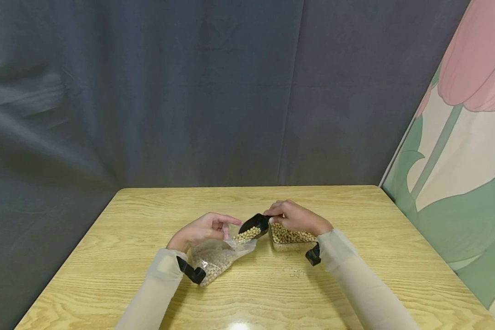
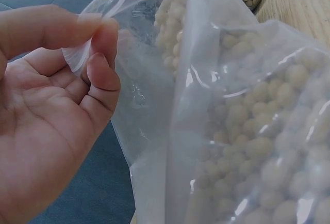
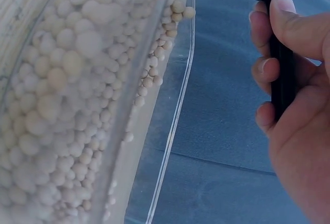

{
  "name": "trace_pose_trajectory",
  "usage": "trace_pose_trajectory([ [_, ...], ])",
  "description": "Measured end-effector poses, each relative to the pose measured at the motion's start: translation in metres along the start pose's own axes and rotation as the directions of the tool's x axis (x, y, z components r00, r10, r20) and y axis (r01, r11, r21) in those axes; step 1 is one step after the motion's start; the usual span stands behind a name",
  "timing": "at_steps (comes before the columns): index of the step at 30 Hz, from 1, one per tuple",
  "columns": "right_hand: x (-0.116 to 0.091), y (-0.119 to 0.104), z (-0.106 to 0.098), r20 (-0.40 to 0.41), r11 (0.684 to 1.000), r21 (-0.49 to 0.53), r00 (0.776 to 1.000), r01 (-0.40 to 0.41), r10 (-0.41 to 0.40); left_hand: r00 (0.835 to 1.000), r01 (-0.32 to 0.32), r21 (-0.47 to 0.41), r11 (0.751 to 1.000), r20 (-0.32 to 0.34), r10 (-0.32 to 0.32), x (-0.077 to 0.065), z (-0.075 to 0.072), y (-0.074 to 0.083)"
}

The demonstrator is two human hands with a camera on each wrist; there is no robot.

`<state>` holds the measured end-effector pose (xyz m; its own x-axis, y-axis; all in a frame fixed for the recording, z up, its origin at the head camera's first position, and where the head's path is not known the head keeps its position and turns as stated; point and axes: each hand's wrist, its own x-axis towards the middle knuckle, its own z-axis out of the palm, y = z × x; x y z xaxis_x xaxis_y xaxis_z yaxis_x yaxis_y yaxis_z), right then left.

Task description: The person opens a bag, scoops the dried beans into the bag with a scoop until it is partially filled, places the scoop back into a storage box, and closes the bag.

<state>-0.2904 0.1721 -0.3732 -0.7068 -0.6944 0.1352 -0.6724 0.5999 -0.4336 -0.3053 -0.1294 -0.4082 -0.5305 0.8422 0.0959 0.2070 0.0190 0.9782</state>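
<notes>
My left hand (image 1: 206, 230) pinches the rim of a clear plastic bag (image 1: 220, 256) partly filled with pale round beans, probably soybeans. In the left wrist view thumb and finger grip the bag's edge (image 2: 77, 53), and its mouth gapes. My right hand (image 1: 294, 216) grips the handle (image 3: 281, 64) of a black scoop (image 1: 261, 222). Loaded with beans (image 1: 247, 235), the scoop tilts toward the bag, its lip at the opening. Beneath the right hand stands a clear rectangular container (image 1: 293, 246) full of the same beans, which the right wrist view shows close up (image 3: 67, 105).
Both items rest on a light wood table (image 1: 272, 293). A dark curtain (image 1: 210, 91) hangs behind it, and a wall with a painted tulip (image 1: 458, 137) borders the right side. Some small faint marks (image 1: 294, 272) show on the wood in front of the container.
</notes>
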Motion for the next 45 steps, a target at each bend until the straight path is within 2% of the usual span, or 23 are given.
trace_pose_trajectory([
  [7, 0.002, -0.001, -0.002, 0.006, 0.999, -0.034, 1.000, 0.018, -0.018, 1.000, 0.010, -0.009, 1.000, -0.003, -0.010, 0.000, 0.001, 0.001],
  [19, 0.005, -0.009, -0.009, 0.001, 0.992, -0.104, 0.997, 0.075, -0.076, 0.999, -0.028, -0.018, 0.999, 0.017, 0.028, -0.001, -0.002, 0.001],
  [37, 0.011, -0.019, -0.020, 0.014, 0.971, -0.179, 0.987, 0.159, -0.159, 0.999, -0.035, -0.004, 0.999, 0.024, 0.035, -0.003, -0.004, 0.007],
  [45, 0.013, -0.021, -0.023, 0.026, 0.962, -0.218, 0.987, 0.162, -0.160, 0.998, -0.044, -0.030, 0.999, 0.048, 0.046, -0.004, -0.007, 0.011],
])
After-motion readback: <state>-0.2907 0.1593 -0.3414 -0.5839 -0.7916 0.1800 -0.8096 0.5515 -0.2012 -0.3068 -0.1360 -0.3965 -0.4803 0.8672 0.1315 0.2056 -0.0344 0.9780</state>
